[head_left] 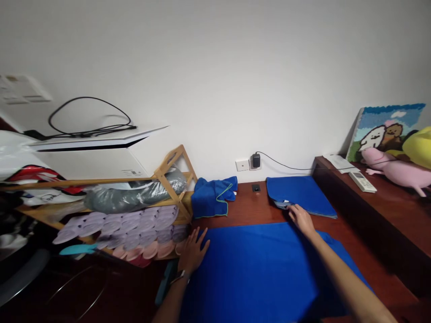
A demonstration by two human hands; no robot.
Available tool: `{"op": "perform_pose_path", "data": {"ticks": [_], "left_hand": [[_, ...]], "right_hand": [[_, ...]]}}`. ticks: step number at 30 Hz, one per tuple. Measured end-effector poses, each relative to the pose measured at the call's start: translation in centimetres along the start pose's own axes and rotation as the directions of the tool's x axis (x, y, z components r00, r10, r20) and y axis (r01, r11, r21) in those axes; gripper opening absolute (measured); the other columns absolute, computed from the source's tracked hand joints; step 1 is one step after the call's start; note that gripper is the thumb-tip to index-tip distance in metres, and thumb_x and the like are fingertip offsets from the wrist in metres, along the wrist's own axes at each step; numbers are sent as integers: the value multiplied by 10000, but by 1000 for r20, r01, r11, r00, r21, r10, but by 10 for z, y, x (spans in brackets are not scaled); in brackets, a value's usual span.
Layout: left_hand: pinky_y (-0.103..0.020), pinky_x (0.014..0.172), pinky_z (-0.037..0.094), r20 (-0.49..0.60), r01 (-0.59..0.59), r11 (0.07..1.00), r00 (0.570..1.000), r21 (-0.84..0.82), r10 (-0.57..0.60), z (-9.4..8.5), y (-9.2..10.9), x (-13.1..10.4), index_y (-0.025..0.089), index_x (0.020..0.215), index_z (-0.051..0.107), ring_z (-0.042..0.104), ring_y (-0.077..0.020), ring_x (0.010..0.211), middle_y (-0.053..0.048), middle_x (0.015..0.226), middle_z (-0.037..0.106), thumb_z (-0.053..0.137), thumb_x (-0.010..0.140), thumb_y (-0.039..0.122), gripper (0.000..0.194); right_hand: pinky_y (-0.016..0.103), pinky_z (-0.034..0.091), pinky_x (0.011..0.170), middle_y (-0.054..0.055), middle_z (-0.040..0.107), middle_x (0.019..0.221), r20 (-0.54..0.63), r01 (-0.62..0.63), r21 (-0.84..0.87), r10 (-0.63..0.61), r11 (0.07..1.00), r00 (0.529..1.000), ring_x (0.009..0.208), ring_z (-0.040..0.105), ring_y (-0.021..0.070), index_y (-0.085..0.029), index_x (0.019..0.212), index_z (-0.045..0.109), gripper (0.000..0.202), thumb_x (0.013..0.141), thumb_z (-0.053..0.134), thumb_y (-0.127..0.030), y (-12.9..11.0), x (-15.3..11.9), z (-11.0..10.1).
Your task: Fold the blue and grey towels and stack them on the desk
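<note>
A plain pale wall [215,89] rises behind the reddish-brown tabletop [249,208], where we see three pieces of blue fabric. Our right hand [301,220] is at the folded blue cloth [305,193], which lies close to the wall on the right half of the surface. Its fingertips are drawn together at the near edge, close to the near left corner, where a greyish underside and a small white label [285,202] show; we judge this a light pinch on that edge. From there the bulk of the folded cloth reaches away from us and to the right, its longer axis running roughly side to side, along the wall. The right hand is plainly the nearer one. Our left hand [193,251] is well apart from it, fingers spread and holding nothing we can see, at the far left corner of the large blue cloth [249,269]; we cannot tell how firmly it presses. That larger piece lies flat on our side of the folded one, with our right forearm passing above it. Just beyond our left hand, the bunched blue cloth [207,199] sits beside the wooden rack [171,188].
</note>
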State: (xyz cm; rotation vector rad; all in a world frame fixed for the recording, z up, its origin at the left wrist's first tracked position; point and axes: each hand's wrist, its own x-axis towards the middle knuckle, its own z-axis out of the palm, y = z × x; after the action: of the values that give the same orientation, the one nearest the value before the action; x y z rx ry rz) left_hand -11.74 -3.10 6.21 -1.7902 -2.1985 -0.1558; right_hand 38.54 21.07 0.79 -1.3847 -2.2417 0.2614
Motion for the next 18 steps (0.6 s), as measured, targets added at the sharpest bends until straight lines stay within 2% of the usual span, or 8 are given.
{"op": "perform_pose_path", "data": {"ticks": [2, 4, 9, 11, 13, 16, 18], "left_hand": [[-567, 1203, 387, -6, -1, 1000, 1000, 2, 1, -1, 1, 0, 307, 1585, 478, 442, -339, 1509, -131, 1655, 441, 436, 1042, 542, 594], [-561, 1208, 382, -11, -3, 1000, 1000, 3, 3, -2, 2, 0, 303, 1586, 477, 436, -334, 1514, -132, 1658, 436, 433, 1043, 541, 595], [-541, 1223, 374, -16, -1, 1000, 1000, -5, 1, -1, 4, -1, 294, 1576, 493, 450, -322, 1505, -127, 1652, 448, 449, 1040, 531, 588], [-544, 1225, 372, -24, 6, 1000, 1000, -9, -6, -1, 4, -1, 299, 1573, 498, 449, -325, 1506, -120, 1653, 449, 460, 1038, 525, 582], [-539, 1229, 371, -26, 8, 1000, 1000, -14, -9, -1, 4, -1, 299, 1570, 502, 443, -323, 1511, -113, 1655, 447, 467, 1037, 521, 578], [-531, 1234, 370, -18, 5, 1000, 1000, -21, -6, -2, 4, -1, 292, 1570, 503, 432, -324, 1518, -117, 1660, 438, 468, 1035, 523, 583], [-535, 1232, 372, -27, 5, 1000, 1000, -23, -5, -2, 4, -2, 300, 1567, 507, 435, -326, 1516, -111, 1658, 443, 463, 1036, 525, 578]], "right_hand": [[312, 482, 900, 84, 684, 1129, 3, 138, -5, -138, 990, 990, 1029, 642, 204, -249, 1169, 708, 341, 1055, 395, -319, 7, -5, 1], [312, 470, 857, 83, 675, 1086, 26, 193, -42, -192, 980, 981, 957, 629, 201, -242, 1125, 715, 284, 1025, 454, -297, 8, -9, 5], [338, 442, 860, 117, 652, 1168, -39, 121, -206, -132, 971, 990, 1011, 596, 242, -203, 1318, 642, 358, 1007, 506, -315, -15, -4, 11], [366, 439, 937, 123, 645, 1245, -45, 125, -216, -138, 968, 989, 1095, 586, 264, -218, 1383, 614, 410, 994, 513, -301, -28, 1, 10], [426, 398, 1082, 127, 591, 1415, -53, 123, -193, -136, 973, 989, 1257, 540, 296, -249, 1459, 571, 496, 967, 534, -287, -39, 7, 9], [496, 330, 1204, 127, 485, 1582, 59, 88, -73, -84, 993, 995, 1432, 448, 328, -241, 1534, 523, 602, 937, 559, -308, -48, 13, 11], [482, 369, 1199, 128, 536, 1547, 163, 77, 3, -77, 997, 984, 1431, 478, 314, -223, 1487, 587, 546, 967, 531, -381, -48, 15, 13]]}}
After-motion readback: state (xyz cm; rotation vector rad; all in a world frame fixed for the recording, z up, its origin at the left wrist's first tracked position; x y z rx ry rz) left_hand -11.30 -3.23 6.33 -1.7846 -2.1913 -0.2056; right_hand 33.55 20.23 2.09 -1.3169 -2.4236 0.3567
